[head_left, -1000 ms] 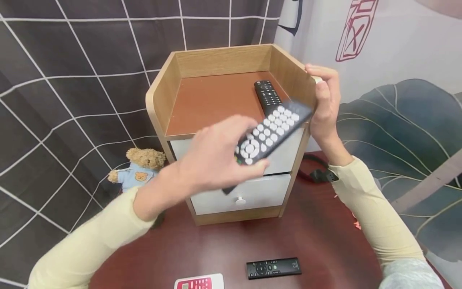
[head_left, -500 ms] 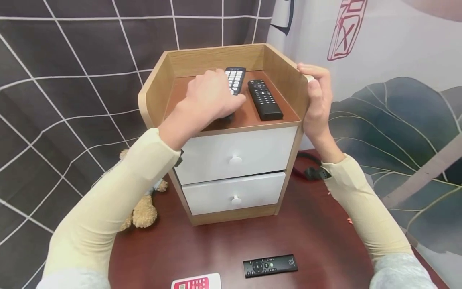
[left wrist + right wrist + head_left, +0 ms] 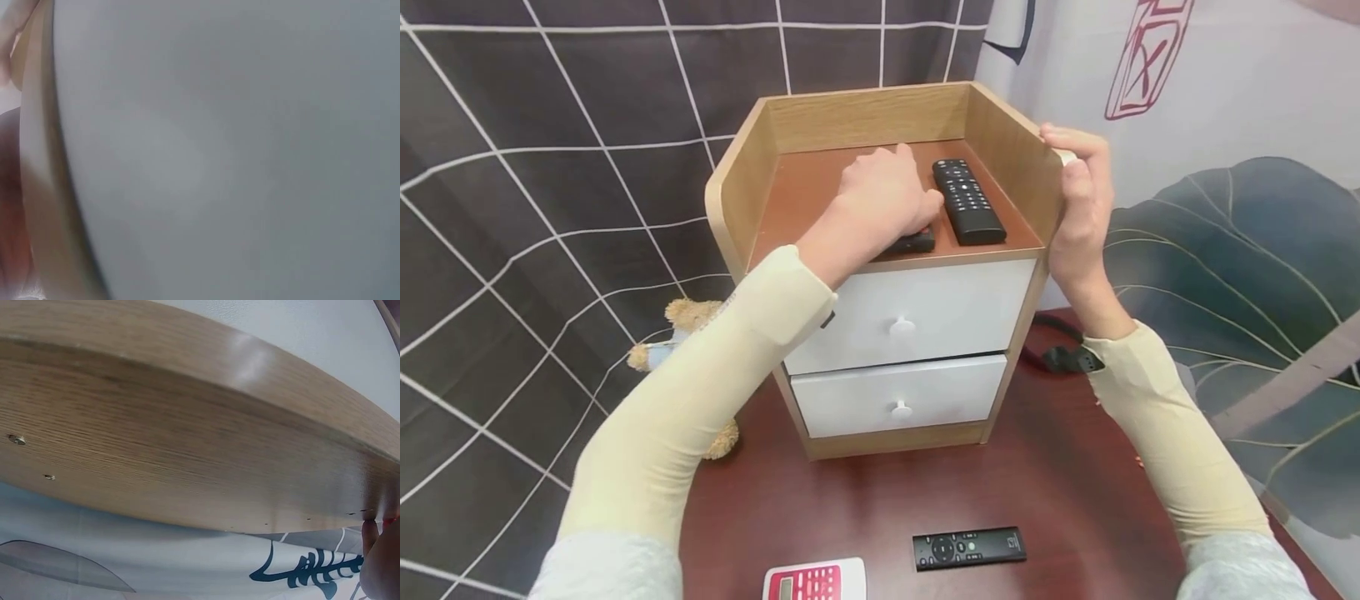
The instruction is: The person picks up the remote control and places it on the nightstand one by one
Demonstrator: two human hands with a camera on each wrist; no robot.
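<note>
On the brown top of a small wooden cabinet (image 3: 868, 115), my left hand (image 3: 883, 192) grips a black remote control (image 3: 913, 242), thumb along its right side. The hand covers most of that remote; its near end shows. A second black remote (image 3: 968, 200) lies just to the right, beside the side panel. My right hand (image 3: 1081, 208) holds the front edge of the cabinet's right side panel (image 3: 1015, 171), with fingertips over its upper rim. In the right wrist view a bit of the right hand (image 3: 381, 562) shows against the panel. White drawer front fills the left wrist view.
Two white drawers (image 3: 850, 398) with round knobs face me. On the dark red table (image 3: 820, 508) lie a third black remote (image 3: 968, 548) and a red and white calculator (image 3: 816, 581). A teddy bear (image 3: 688, 315) sits left, partly behind my arm. A black cable (image 3: 1060, 358) lies right.
My left hand has carried the remote from in front of the cabinet onto its top, left of the second remote, then drawn it slightly nearer the front edge. The right hand keeps its hold.
</note>
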